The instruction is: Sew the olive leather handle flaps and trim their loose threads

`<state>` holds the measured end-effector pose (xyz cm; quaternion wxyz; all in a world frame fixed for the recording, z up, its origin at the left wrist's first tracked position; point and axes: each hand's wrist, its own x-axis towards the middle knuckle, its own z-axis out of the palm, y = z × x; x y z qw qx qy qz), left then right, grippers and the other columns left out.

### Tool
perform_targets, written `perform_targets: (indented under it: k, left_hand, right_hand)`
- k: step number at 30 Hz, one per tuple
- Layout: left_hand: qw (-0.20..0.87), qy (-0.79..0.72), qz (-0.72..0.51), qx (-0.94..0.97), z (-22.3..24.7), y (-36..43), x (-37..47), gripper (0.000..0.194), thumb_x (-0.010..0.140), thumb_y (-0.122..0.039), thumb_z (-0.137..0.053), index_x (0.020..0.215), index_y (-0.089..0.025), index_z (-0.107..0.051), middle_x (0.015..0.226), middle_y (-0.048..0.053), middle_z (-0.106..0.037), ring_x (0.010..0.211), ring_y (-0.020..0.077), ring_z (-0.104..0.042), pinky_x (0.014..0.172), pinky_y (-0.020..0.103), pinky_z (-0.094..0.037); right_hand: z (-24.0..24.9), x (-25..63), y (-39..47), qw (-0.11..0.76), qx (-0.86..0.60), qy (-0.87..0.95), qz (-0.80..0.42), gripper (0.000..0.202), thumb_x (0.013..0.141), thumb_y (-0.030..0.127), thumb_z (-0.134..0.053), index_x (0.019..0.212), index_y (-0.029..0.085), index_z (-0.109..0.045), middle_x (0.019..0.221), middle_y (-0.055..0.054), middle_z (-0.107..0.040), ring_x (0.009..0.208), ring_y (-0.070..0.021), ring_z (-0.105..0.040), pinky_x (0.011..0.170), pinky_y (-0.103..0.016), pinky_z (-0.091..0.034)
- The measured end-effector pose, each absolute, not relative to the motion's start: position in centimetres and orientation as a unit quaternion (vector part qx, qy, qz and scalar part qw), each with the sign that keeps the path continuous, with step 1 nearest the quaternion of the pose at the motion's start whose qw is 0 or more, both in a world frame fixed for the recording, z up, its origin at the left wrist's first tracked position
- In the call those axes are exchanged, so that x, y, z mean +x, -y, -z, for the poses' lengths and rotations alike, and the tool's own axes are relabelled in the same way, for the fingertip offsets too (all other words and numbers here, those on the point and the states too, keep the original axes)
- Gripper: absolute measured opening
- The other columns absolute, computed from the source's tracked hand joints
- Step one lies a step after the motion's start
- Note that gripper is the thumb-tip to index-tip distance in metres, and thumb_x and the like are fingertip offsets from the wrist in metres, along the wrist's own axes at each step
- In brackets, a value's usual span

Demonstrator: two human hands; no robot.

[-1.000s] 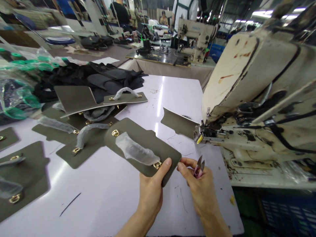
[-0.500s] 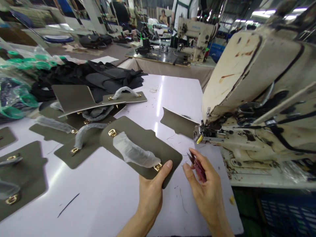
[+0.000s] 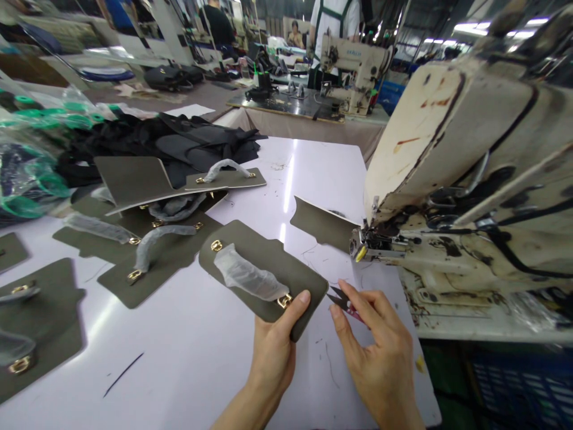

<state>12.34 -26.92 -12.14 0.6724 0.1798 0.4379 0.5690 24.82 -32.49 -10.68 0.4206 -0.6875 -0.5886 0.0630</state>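
My left hand (image 3: 280,334) grips the near right corner of an olive-grey bag flap (image 3: 268,263), thumb on top beside a gold ring fitting. Across the flap runs a handle (image 3: 246,273) wrapped in white film, with gold fittings at both ends. Thread snips (image 3: 347,304) with dark blades and a reddish grip are held between the thumb and fingers of my right hand (image 3: 376,340). Their blades stand apart and point left, very close to the flap's right edge; whether they touch it I cannot tell.
A sewing machine (image 3: 430,149) stands on the right, with another olive panel (image 3: 324,224) by its presser foot. More flaps with wrapped handles (image 3: 152,257) lie on the left of the white table (image 3: 201,358). Black pieces (image 3: 179,140) are heaped behind them. Loose threads are scattered about.
My right hand has turned the snips leftward, bringing their blades up to the flap's right edge. The held flap has shifted and tilted slightly, its far end moving right.
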Motion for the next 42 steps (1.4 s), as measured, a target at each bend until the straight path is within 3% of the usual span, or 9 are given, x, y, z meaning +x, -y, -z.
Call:
perform_targets:
  k: [42]
  left_hand:
    - [0.655, -0.458, -0.569, 0.191, 12.48, 27.24, 12.54, 0.069, 0.07, -0.018, -0.084, 0.134, -0.02, -0.059, 0.114, 0.006, -0.072, 0.104, 0.0216, -0.067, 0.096, 0.033, -0.053]
  right_hand:
    - [10.67, 24.21, 32.3, 0.359, -0.697, 0.614, 0.089, 0.024, 0.091, 0.024, -0.069, 0.114, 0.024, -0.074, 0.084, -0.004, -0.068, 0.073, -0.0165, -0.06, 0.074, -0.029, -0.046]
